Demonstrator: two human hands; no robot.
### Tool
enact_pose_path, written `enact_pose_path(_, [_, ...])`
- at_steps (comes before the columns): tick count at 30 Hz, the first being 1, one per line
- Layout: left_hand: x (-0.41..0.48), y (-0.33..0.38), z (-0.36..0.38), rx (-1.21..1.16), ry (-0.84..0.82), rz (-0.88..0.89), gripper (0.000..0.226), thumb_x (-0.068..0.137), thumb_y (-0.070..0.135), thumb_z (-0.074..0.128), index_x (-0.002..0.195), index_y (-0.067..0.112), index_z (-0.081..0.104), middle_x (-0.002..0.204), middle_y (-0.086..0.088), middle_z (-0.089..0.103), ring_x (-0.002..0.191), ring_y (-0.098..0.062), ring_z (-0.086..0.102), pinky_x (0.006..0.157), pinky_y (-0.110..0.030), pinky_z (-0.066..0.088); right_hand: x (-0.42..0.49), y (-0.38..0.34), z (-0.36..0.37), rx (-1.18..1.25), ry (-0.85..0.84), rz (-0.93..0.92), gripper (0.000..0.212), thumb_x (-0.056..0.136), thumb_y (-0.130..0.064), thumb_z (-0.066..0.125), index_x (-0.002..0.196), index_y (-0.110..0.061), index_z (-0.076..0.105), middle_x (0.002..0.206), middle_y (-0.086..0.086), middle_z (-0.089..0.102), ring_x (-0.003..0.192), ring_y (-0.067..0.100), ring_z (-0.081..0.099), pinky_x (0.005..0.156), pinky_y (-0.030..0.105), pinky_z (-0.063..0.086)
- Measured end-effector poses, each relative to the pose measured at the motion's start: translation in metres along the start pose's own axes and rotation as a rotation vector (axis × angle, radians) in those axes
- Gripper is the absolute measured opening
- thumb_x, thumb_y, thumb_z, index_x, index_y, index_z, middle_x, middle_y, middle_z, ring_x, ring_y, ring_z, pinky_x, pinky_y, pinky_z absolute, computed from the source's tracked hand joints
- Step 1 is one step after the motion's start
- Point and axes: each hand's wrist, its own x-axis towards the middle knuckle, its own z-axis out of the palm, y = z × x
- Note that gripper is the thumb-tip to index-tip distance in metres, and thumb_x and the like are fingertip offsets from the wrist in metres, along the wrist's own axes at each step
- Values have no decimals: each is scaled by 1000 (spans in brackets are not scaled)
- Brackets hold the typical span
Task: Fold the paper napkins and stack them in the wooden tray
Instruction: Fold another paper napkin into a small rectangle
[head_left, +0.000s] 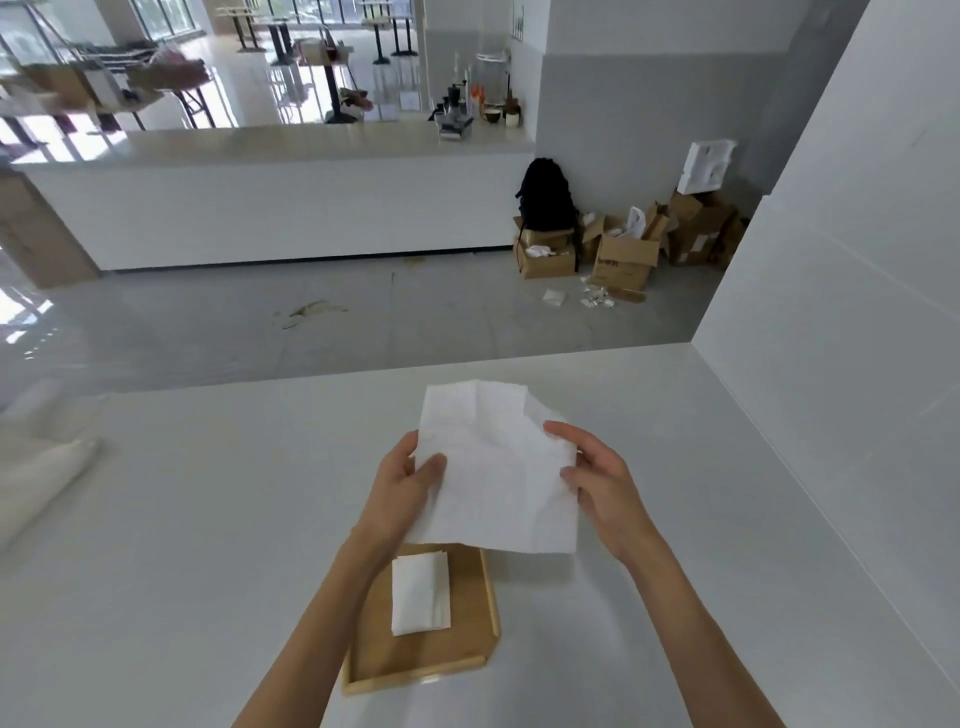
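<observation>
Nearest, the wooden tray (480, 639) on the counter (156, 545) already carries a small stack of folded napkins (420, 593). Above it, left hand (402, 486) and right hand (602, 480) each pinch an edge of an open napkin (498, 467), fold apparently not begun.

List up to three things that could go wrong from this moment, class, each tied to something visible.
1. The open napkin, pinched at its side edges by the left hand and right hand, is already creased, so its fold may come out crooked.
2. The folded stack sits off-centre in the wooden tray; another napkin might land askew.
</observation>
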Motion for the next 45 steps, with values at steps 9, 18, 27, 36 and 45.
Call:
enact_pose_path(9, [-11,10,-17,-30,132,52,23,106,24,50,123,20,64,112,-1,73,101,-22,72,86,-38,62,3,-29,25,-199,71,-249,34,101,-24,60,123,-49,65,131,-34,57,120,-12,53,105,20,46])
enact_pose_path(18, [-10,35,-23,-48,165,264,37,104,17,54,137,34,52,84,6,77,78,-7,72,66,-21,57,5,-62,15,-130,55,-302,33,99,-19,63,124,-40,70,126,-24,66,110,0,63,95,24,53])
enact_pose_path(27, [-13,47,-20,-84,197,262,23,102,12,58,110,24,76,108,3,77,96,-9,70,84,-32,58,8,-71,7,-113,151,-336,27,93,-20,71,105,-44,77,113,-24,74,110,1,67,93,20,55])
enact_pose_path(36, [-14,47,-25,-9,309,263,19,92,9,71,105,22,76,96,3,76,78,8,66,68,-9,51,5,-72,4,-251,74,-325,31,89,-7,74,104,-34,76,98,-22,75,88,-4,67,79,13,53])
enact_pose_path(45, [-16,48,-12,174,381,280,17,91,8,71,103,21,75,93,5,74,80,-7,65,69,-7,49,1,-73,-1,-427,162,-353,23,91,-6,70,105,-24,75,101,-8,72,90,8,66,85,26,56])
